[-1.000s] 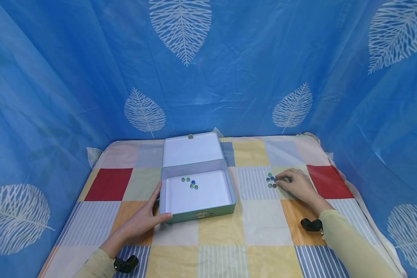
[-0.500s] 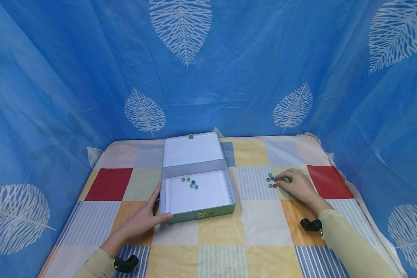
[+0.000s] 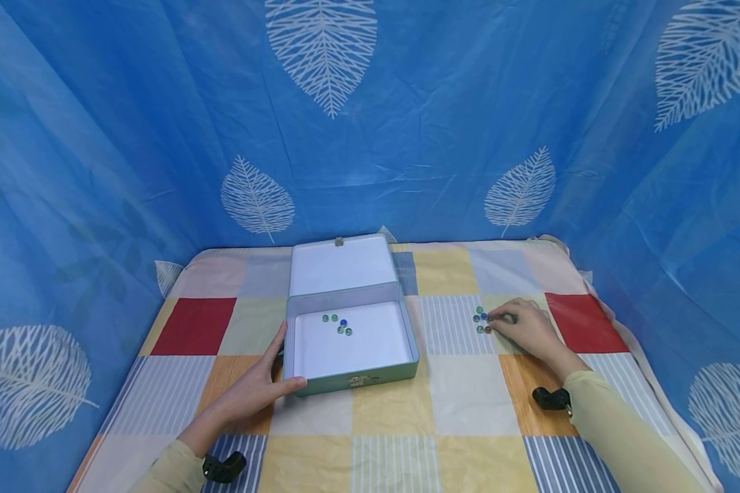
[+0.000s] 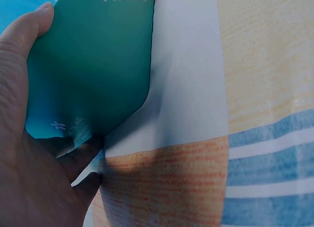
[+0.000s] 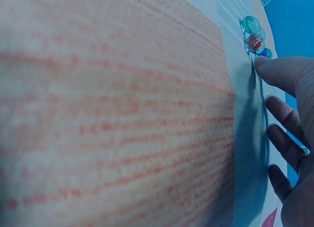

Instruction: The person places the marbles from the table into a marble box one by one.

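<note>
A green metal box [image 3: 385, 373] with a white inside stands on the cloth, its lid [image 3: 342, 267] folded back. Several glass marbles, among them a blue marble [image 3: 343, 322], lie on its floor. My left hand [image 3: 253, 392] holds the box's near left corner, thumb on the front wall and fingers along the left side. On the right, my right hand [image 3: 527, 330] has thumb and index finger together at a small cluster of marbles, pinching a dark marble mostly hidden by the fingertips. Beside them lie a red-swirled marble [image 5: 255, 43] and a green marble [image 5: 250, 25].
A patchwork tablecloth [image 3: 395, 414] covers the table. Blue curtains [image 3: 395, 157] with white leaf prints rise at the back and both sides. Black straps [image 3: 551, 398] sit at the wrists.
</note>
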Available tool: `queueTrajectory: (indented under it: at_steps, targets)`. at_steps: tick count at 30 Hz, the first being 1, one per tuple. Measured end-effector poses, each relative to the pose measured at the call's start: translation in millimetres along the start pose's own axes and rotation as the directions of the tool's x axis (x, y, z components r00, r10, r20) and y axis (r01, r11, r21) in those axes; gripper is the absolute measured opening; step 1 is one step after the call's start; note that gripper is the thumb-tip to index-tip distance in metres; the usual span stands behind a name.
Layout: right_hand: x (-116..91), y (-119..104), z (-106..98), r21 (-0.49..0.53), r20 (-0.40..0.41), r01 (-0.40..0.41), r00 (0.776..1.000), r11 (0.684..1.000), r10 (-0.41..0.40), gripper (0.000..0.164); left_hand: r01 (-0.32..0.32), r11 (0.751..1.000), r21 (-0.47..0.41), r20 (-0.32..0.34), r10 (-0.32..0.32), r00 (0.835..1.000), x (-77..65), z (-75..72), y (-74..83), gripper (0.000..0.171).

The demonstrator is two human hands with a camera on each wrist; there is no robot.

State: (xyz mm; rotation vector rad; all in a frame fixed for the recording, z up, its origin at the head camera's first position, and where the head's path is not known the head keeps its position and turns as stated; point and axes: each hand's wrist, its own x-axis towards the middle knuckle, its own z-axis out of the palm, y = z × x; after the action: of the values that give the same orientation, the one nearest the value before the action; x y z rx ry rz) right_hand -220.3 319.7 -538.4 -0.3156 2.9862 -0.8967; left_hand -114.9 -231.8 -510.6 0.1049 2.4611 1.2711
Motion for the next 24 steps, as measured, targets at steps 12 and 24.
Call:
queueTrajectory:
  at_steps: [12, 24]
  targets:
    - [2.1, -0.3, 1.3, -0.013, -0.011, -0.013, 1.0, 1.0, 0.013, 0.022, -0.011, 1.0, -0.013, 0.002, 0.011, 1.0, -0.3, -0.8, 0.0, 0.109]
    - [1.8, 0.9, 3.2, -0.01, -0.019, -0.016, 1.0, 1.0, 0.015, 0.02, -0.006, 1.0, -0.01, -0.001, 0.006, 1.0, -0.8, -0.8, -1.0, 0.109]
